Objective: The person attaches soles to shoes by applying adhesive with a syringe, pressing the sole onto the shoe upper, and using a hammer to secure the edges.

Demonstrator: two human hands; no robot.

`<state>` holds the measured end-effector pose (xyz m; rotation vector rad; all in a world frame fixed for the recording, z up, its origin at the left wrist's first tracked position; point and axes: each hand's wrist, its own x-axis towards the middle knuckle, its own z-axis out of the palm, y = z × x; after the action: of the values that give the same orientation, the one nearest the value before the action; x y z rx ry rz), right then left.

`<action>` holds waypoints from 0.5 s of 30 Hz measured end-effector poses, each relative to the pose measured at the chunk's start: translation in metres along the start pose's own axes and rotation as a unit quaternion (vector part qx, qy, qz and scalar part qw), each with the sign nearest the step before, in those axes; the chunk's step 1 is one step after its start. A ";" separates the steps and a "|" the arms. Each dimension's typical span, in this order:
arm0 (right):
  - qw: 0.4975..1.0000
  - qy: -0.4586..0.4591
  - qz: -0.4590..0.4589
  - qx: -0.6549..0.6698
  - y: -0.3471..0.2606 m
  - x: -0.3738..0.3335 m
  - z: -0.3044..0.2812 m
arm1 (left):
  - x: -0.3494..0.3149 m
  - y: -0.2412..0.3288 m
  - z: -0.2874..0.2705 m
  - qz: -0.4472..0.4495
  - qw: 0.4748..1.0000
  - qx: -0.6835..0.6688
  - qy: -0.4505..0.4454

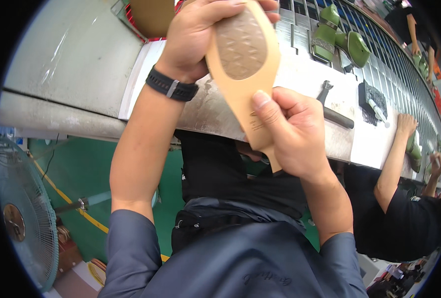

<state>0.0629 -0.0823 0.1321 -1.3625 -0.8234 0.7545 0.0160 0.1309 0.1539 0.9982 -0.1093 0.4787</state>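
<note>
A tan shoe sole (237, 99) with a clear zigzag-tread patch at its forefoot is held up over the near edge of the bench, its underside showing. My left hand (188, 47) is closed around the toe end at the top, fingers curled over its far side. Lower down, my right hand (300, 131) pinches the narrow waist, thumb flat on the face and fingers behind. The heel end points down toward my lap. To the right of my right hand, a hammer (338, 118) with a dark handle lies on the bench.
A black block (372, 99) with a white brush-like tool sits on the white bench covering (290, 74). Green shoes (329, 37) stand on the metal roller conveyor (300, 20). A co-worker's arm (399, 144) reaches in at right. A fan (24, 213) stands left; a red-rimmed container (148, 20) is at the top.
</note>
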 end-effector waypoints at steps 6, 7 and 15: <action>0.998 0.001 -0.058 -0.035 0.001 0.006 0.004 | -0.007 0.001 -0.009 0.027 1.000 0.011 0.004; 1.000 -0.007 -0.017 0.009 0.002 0.008 0.005 | -0.006 0.002 -0.015 0.023 1.000 0.012 0.000; 0.995 -0.019 0.040 0.089 0.012 0.017 -0.003 | 0.003 0.002 -0.024 0.012 0.995 -0.002 -0.100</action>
<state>0.0743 -0.0690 0.1212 -1.2308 -0.7172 0.8966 0.0146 0.1527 0.1438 1.0407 -0.3007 0.3989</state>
